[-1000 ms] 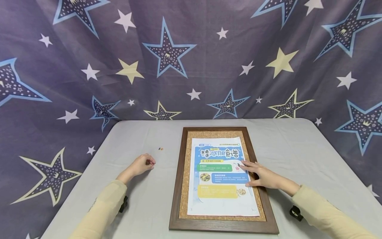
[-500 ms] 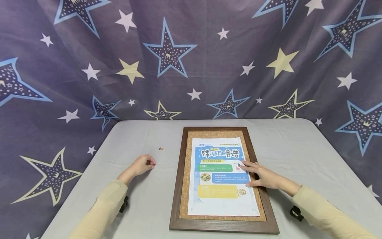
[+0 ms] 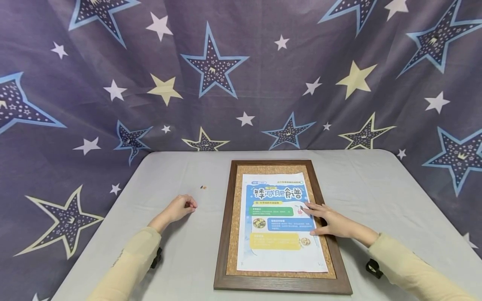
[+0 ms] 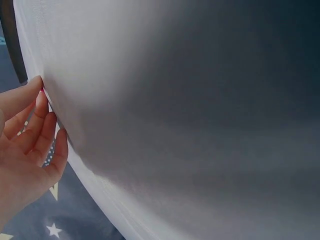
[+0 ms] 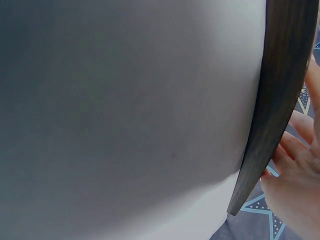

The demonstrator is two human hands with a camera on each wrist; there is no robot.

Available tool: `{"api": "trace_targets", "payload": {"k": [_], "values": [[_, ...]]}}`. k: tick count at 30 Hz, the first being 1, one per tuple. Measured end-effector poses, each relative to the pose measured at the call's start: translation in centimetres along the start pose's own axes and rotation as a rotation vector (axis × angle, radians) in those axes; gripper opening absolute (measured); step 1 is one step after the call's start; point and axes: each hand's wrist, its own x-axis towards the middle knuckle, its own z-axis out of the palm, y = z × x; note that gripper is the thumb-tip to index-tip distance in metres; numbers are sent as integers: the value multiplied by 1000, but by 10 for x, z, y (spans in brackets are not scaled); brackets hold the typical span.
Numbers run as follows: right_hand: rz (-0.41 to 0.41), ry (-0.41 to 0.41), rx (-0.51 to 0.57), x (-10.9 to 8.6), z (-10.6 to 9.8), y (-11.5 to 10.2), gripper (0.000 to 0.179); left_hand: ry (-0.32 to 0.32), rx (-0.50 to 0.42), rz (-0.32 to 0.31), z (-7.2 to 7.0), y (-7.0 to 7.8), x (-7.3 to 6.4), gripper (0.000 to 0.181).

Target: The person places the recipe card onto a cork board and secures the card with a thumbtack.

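Note:
A cork board (image 3: 273,169) in a brown wooden frame (image 3: 222,234) lies flat on the table, with a printed poster (image 3: 278,261) on the cork. My right hand (image 3: 335,223) rests with spread, fairly straight fingers over the poster's right edge. In the right wrist view, that hand (image 5: 297,172) is partly behind the wooden frame. Left of the board, my left hand (image 3: 177,210) is low over the table. In the left wrist view, its thumb and forefinger pinch a tiny red piece (image 4: 42,90), mostly hidden by the fingertips.
Just beyond my left hand lie a few tiny dark and orange pieces (image 3: 203,187), too small to make out. A light grey cloth covers the table (image 3: 180,267). A purple curtain (image 3: 260,117) with stars hangs behind and at the sides.

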Motion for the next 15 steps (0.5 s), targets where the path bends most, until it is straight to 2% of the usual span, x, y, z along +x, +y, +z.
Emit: {"api": "trace_targets", "payload": {"k": [4, 10, 15], "values": [[-4, 2, -2, 0, 0, 0, 69, -9, -3, 1, 0, -1, 0, 6], [-6, -5, 2, 1, 0, 1, 69, 0, -2, -85, -1, -1, 1, 6], [-8, -8, 4, 1, 0, 1, 69, 18, 24, -113, -1, 0, 3, 7]]}}
